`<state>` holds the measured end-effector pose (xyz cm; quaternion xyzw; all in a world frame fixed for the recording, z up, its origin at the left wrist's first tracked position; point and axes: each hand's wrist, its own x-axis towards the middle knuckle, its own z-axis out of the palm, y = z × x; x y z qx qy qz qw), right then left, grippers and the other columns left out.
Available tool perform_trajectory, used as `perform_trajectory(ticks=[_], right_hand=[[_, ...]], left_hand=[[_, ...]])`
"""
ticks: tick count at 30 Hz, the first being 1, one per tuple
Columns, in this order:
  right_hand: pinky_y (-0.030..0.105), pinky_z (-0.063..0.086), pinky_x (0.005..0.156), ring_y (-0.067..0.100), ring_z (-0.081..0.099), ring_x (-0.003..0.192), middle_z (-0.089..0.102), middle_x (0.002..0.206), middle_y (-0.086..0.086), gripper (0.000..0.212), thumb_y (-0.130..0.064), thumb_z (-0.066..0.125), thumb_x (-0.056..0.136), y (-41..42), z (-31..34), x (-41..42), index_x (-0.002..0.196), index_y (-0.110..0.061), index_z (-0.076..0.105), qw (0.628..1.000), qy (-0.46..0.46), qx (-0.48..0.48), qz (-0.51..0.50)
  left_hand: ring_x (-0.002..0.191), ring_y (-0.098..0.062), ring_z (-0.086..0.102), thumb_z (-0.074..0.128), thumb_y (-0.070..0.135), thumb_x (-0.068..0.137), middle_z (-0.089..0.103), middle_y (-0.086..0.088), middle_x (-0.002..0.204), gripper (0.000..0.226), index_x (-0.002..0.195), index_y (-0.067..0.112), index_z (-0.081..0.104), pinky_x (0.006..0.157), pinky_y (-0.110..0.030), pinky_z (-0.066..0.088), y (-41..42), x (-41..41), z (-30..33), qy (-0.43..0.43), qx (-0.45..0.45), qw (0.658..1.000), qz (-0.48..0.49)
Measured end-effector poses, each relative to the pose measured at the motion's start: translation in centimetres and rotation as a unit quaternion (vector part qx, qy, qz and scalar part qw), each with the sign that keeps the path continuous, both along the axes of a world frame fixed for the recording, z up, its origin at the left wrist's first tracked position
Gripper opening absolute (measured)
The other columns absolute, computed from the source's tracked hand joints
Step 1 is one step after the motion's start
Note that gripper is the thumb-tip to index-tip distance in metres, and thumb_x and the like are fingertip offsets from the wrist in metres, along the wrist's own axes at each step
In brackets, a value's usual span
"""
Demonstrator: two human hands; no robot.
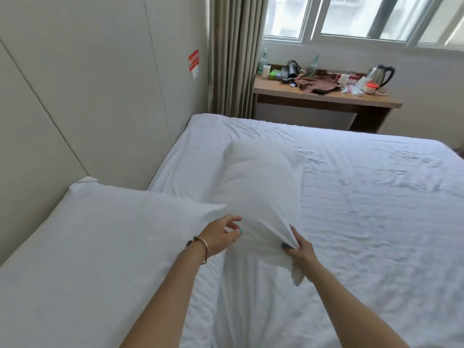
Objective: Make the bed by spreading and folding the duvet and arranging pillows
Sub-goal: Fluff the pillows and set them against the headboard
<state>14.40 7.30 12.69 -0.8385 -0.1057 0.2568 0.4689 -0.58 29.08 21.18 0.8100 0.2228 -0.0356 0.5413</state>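
The right hand (300, 249) is pinching a near corner of a white pillow (258, 194), fingers clenched on a gathered fold of its case, and is holding the pillow raised above the bed sheet (364, 209). The left hand (221, 236) is hovering just left of that grip — fingers spread and released, close to the pillow's near edge, with contact not determinable; a bangle (203, 248) is sitting on its wrist. Left of the left hand, a second pillow (88, 242) is lying flat against the wall panel (75, 96). Well beyond both hands, a cluttered desk (324, 96) is standing under the window (351, 18) — a kettle (379, 76) on its right end.
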Motion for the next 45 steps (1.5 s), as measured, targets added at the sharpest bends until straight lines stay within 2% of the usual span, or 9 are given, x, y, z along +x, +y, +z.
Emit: perform_trajectory(ticks=[4, 10, 18, 22, 27, 33, 37, 39, 45], right_hand=[[0.034, 0.044, 0.099, 0.025, 0.056, 0.118, 0.058, 0.133, 0.006, 0.073, -0.014, 0.066, 0.086, -1.9, -0.5, -8.8, 0.151, -0.024, 0.033, 0.999, 0.021, 0.028, -0.039], [0.034, 0.045, 0.098, 0.029, 0.055, 0.117, 0.054, 0.137, 0.007, 0.077, -0.017, 0.064, 0.089, -6.4, -2.2, -18.1, 0.153, -0.03, 0.024, 0.991, 0.069, 0.045, -0.109], [0.029, 0.042, 0.093, 0.02, 0.053, 0.11, 0.054, 0.136, 0.003, 0.072, -0.003, 0.063, 0.086, -21.9, -3.7, -22.7, 0.147, -0.032, 0.038, 0.985, 0.115, -0.012, -0.126], [0.029, 0.044, 0.091, 0.019, 0.055, 0.109, 0.056, 0.131, 0.002, 0.075, 0.003, 0.062, 0.084, -25.0, -4.6, -24.6, 0.146, -0.033, 0.039, 0.985, 0.117, -0.02, -0.123], [0.036, 0.047, 0.101, 0.016, 0.058, 0.116, 0.058, 0.132, -0.005, 0.08, -0.003, 0.065, 0.078, -27.1, -4.1, -25.1, 0.146, -0.037, 0.038, 0.989, 0.119, 0.025, -0.079], [0.038, 0.049, 0.1, 0.011, 0.057, 0.116, 0.055, 0.135, -0.01, 0.078, -0.012, 0.068, 0.077, -38.3, -5.1, -29.3, 0.136, -0.053, 0.039, 0.987, 0.155, 0.021, -0.033], [0.01, 0.044, 0.093, 0.007, 0.048, 0.124, 0.049, 0.137, -0.015, 0.076, -0.002, 0.068, 0.082, -48.7, -5.5, -30.2, 0.139, -0.043, 0.04, 0.99, 0.14, -0.006, 0.013], [0.0, 0.039, 0.086, 0.004, 0.044, 0.125, 0.047, 0.136, -0.019, 0.075, 0.001, 0.067, 0.083, -54.1, -5.0, -30.0, 0.138, -0.043, 0.042, 0.99, 0.137, -0.023, 0.023], [0.005, 0.04, 0.08, 0.01, 0.043, 0.129, 0.046, 0.141, -0.011, 0.072, 0.002, 0.062, 0.086, -63.5, -6.0, -28.8, 0.141, -0.041, 0.042, 0.984, 0.136, -0.1, 0.053]], left_hand=[[0.077, -0.007, 0.06, 0.056, 0.02, 0.092, 0.058, 0.004, 0.107, 0.036, 0.129, 0.02, 0.055, 0.067, -0.01, 0.046, -7.2, -7.1, -1.1, 0.035, 0.007, 0.999, -0.031], [0.069, -0.006, 0.058, 0.056, 0.018, 0.093, 0.056, 0.003, 0.097, 0.035, 0.127, 0.017, 0.055, 0.058, -0.007, 0.043, -13.6, -15.7, -3.2, 0.062, 0.003, 0.996, -0.063], [0.075, -0.015, 0.057, 0.053, 0.015, 0.093, 0.056, 0.007, 0.082, 0.032, 0.124, 0.015, 0.059, 0.073, -0.028, 0.05, -18.8, -18.6, -9.6, 0.096, -0.011, 0.993, -0.063], [0.08, -0.01, 0.057, 0.055, 0.023, 0.093, 0.058, 0.008, 0.102, 0.033, 0.125, 0.024, 0.057, 0.074, -0.021, 0.044, -24.0, -18.5, -12.6, 0.107, -0.006, 0.988, -0.107], [0.089, -0.017, 0.06, 0.055, 0.021, 0.093, 0.057, 0.009, 0.098, 0.034, 0.127, 0.021, 0.056, 0.077, -0.025, 0.047, -30.5, -17.4, -14.0, 0.117, -0.071, 0.988, -0.076], [0.084, -0.018, 0.06, 0.056, 0.022, 0.091, 0.061, 0.004, 0.086, 0.002, 0.093, 0.024, 0.057, 0.078, -0.029, 0.048, -39.5, -17.3, -13.5, 0.117, -0.034, 0.992, -0.036], [0.07, -0.018, 0.063, 0.058, 0.015, 0.09, 0.066, -0.005, 0.083, 0.006, 0.086, 0.019, 0.058, 0.078, -0.039, 0.054, -47.8, -19.3, -12.8, 0.102, -0.108, 0.987, 0.059], [0.076, -0.018, 0.065, 0.059, 0.014, 0.091, 0.067, -0.008, 0.087, 0.002, 0.091, 0.016, 0.06, 0.076, -0.037, 0.058, -52.3, -20.5, -12.6, 0.109, -0.136, 0.984, 0.045], [0.083, -0.009, 0.058, 0.06, 0.026, 0.091, 0.06, 0.009, 0.091, 0.012, 0.102, 0.028, 0.056, 0.078, -0.025, 0.048, -58.9, -22.1, -13.3, 0.139, -0.03, 0.99, -0.014]])
